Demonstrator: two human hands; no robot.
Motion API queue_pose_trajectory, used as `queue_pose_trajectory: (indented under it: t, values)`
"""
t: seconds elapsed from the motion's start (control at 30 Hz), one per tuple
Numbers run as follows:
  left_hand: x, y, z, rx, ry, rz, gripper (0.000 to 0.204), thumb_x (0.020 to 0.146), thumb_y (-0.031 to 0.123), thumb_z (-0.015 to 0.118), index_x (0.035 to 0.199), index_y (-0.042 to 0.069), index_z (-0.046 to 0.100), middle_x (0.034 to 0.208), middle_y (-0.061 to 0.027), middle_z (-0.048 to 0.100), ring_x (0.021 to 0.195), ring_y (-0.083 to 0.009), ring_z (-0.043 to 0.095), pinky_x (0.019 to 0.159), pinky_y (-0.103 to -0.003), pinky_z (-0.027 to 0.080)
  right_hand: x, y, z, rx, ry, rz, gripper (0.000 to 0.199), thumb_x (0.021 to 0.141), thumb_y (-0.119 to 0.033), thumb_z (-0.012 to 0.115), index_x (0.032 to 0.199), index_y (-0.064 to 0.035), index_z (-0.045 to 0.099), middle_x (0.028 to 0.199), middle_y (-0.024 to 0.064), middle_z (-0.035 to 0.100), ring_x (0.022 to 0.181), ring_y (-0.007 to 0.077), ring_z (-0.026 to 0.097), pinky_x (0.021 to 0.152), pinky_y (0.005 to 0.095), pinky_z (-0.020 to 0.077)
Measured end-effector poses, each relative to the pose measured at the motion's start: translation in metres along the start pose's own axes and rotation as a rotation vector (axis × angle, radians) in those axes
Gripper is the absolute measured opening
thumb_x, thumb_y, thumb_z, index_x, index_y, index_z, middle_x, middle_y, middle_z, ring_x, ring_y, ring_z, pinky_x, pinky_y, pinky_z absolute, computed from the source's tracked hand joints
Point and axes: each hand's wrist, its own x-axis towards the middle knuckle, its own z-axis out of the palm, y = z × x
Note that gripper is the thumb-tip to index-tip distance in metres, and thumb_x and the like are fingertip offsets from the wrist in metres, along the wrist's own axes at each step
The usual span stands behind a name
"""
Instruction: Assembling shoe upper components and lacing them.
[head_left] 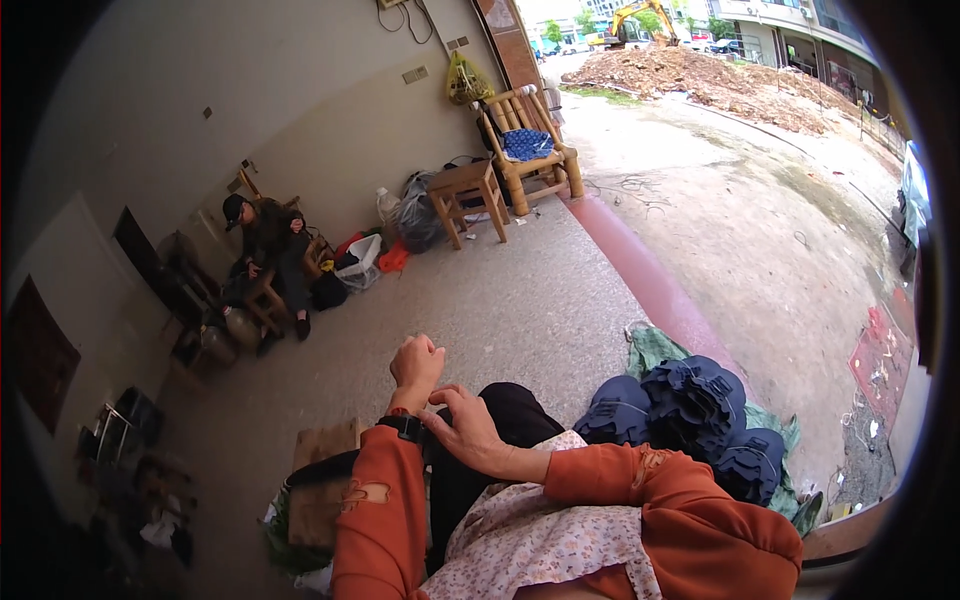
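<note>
My left hand (417,366) is raised in front of me, its fingers curled into a fist with nothing visible in it. A black wristwatch (403,427) and a red band (399,411) circle that wrist. Reaching across from the right, my right hand (470,432) has its bent fingers and thumb at the left wrist, against the edge of the watch. A pale floral apron (540,535) covers my lap. Beside my right arm lie bundles of dark blue cut fabric (695,405), tied with thin string, on a green sheet (655,348).
A wooden board (318,470) is by my left sleeve. Across the room a person (270,250) in a dark cap sits near a white basket (360,255). A wooden stool (470,195) and a bamboo chair (525,145) stand by the wall. A pink threshold strip (640,260) borders the concrete outside.
</note>
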Motion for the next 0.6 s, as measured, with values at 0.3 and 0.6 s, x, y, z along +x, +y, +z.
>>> queue_pose_trajectory:
  t: [0.3, 0.6]
  values:
    - [-0.025, -0.028, 0.03, 0.423, -0.346, -0.027, 0.02, 0.083, 0.027, 0.068, 0.089, 0.009, 0.073, 0.092, -0.0155, 0.071, 0.086, -0.0315, 0.07, 0.07, -0.042, 0.055, -0.005, -0.017, 0.019, -0.234, -0.093, -0.236, 0.041, 0.092, -0.039, 0.057, 0.106, -0.001, 0.064, 0.11, 0.0196, 0.059, 0.11, 0.0346, 0.054, 0.093, 0.044, 0.0398]
    - [-0.044, -0.051, 0.061, 0.461, -0.404, 0.05, 0.027, 0.086, 0.03, 0.065, 0.087, 0.005, 0.072, 0.088, -0.0172, 0.07, 0.087, -0.033, 0.069, 0.071, -0.043, 0.054, -0.011, -0.02, 0.023, 0.018, -0.341, 0.022, 0.044, 0.085, -0.044, 0.066, 0.089, -0.0003, 0.064, 0.091, 0.0204, 0.066, 0.09, 0.0362, 0.065, 0.08, 0.044, 0.0493]
